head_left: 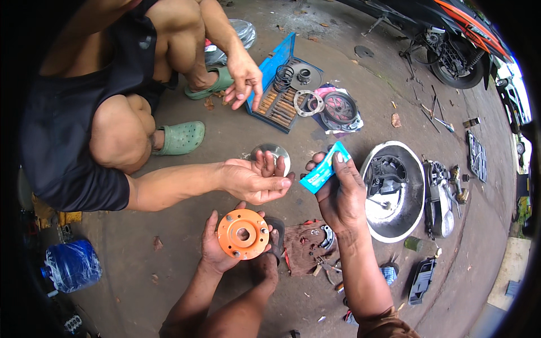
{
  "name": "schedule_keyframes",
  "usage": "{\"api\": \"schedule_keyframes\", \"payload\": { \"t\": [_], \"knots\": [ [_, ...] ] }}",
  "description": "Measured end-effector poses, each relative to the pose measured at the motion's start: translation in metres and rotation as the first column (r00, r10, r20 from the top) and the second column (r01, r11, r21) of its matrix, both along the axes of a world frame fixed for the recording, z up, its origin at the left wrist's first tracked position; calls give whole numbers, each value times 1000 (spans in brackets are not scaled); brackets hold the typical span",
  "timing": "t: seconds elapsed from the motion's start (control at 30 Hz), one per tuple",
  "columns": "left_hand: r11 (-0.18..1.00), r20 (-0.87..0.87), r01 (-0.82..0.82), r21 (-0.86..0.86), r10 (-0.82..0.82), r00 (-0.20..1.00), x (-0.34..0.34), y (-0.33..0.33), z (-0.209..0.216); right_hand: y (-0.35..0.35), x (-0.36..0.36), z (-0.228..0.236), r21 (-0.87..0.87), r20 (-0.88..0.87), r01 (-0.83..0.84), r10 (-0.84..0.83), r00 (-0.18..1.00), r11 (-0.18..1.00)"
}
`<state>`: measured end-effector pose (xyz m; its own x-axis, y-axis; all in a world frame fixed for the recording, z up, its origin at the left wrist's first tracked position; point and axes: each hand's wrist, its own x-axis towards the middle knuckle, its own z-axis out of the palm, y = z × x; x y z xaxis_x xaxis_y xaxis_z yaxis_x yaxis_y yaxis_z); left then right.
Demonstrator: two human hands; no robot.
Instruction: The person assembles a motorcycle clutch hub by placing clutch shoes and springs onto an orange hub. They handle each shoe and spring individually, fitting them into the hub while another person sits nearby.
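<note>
My left hand (216,252) holds up a round orange metal plate (243,223) with a centre hole and several small bolts or pins around it. The fingers wrap its edge from below. To the right and a little higher, my right hand (342,207) grips a light blue squeeze tube (326,172), thumb along its upper end. Whether the tube is capped I cannot tell. A co-worker's open hand (255,179), palm up, reaches between my hands from the left, just short of the tube. The co-worker's other hand (247,76) hangs above a blue toolbox (273,62).
A metal basin (418,197) with dark parts stands right of my right forearm, an engine cover (439,208) beside it. Small parts and pliers lie on a brown cloth (296,250). A motorcycle (462,50) stands far right, a blue water jug (73,265) at left. The co-worker squats at left.
</note>
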<state>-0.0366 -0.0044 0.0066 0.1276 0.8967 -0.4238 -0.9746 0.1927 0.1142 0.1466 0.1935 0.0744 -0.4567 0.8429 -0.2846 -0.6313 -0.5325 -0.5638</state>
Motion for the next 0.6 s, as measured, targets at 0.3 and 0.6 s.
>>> {"api": "schedule_keyframes", "payload": {
  "t": [0.3, 0.6],
  "knots": [
    [999, 76, 14, -43, -11, 997, 10, 5, 1, -3, 25, 11, -208, -470, -190, 72, 880, 960],
    [980, -209, 135, 149, -102, 973, 15, 17, 21, -9, 30, 13, -242, 15, -165, 174, 985, 956]
  ]
}}
